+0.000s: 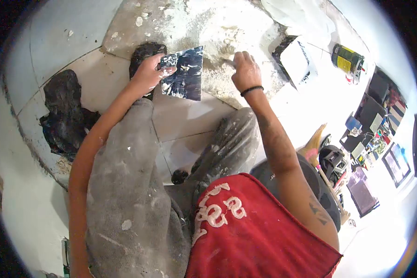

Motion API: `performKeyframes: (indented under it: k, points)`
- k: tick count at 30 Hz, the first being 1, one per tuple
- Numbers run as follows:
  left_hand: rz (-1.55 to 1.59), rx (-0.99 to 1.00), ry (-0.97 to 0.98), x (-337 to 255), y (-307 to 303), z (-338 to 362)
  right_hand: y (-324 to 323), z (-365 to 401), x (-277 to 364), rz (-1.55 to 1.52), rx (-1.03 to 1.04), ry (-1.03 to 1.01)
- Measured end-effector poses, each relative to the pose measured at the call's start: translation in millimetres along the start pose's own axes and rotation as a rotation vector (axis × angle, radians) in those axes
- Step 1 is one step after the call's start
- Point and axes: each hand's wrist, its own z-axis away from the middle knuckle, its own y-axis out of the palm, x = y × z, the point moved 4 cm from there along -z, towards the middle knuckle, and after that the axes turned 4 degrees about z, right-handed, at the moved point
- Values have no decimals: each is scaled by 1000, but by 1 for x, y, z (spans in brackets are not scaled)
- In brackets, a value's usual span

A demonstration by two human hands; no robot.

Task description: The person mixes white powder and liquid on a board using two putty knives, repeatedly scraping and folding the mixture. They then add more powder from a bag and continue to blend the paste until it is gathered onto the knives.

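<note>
My left hand (148,76) grips the near-left edge of a dark flat board (190,74) smeared with white, thumb on top. Its fingers carry white smears too. To the right of the board, my right hand (247,72) is closed in a fist, wearing a black band at the wrist. A short grey tip like that of a small scraper (228,61) juts from its left side; the rest is hidden in the fist. Beyond both hands, a patch of pale paste (234,34) lies on a stained, white-smeared floor area. Black crumpled plastic (146,51) sits behind my left hand.
More black plastic (67,111) lies at the left by the wall. A white square piece with dark edges (294,60) is right of my hand. A yellow-and-black can (347,60) stands farther right, near a broom (315,143) and piled household items.
</note>
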Motion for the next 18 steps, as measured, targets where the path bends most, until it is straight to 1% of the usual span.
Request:
performKeyframes:
  k: [3,6,7,8,10,13,16,17,18]
  points:
    - [9,-30,-44,-3,0,2,-10,-14,-10,-43,23,-22]
    - [28,18,-22,7,-2,0,-10,-25,-24,-73,6,-87]
    - [-62,4,-16,1,-3,1,-17,-26,-23,-55,10,-92]
    - [-29,9,-25,-3,-2,2,-22,-27,-24,-87,-50,-103]
    - [34,28,-44,-7,0,3,-23,-34,-30,-61,44,-77]
    - [-38,38,-55,-5,-2,2,-24,-42,-40,-27,46,-85]
    - [-91,25,-38,-9,0,2,-25,-47,-47,-37,20,-85]
    - [-99,13,-31,-13,0,3,-27,-48,-49,-55,-49,-118]
    - [-93,17,-36,-9,0,1,-27,-50,-52,-56,-41,-110]
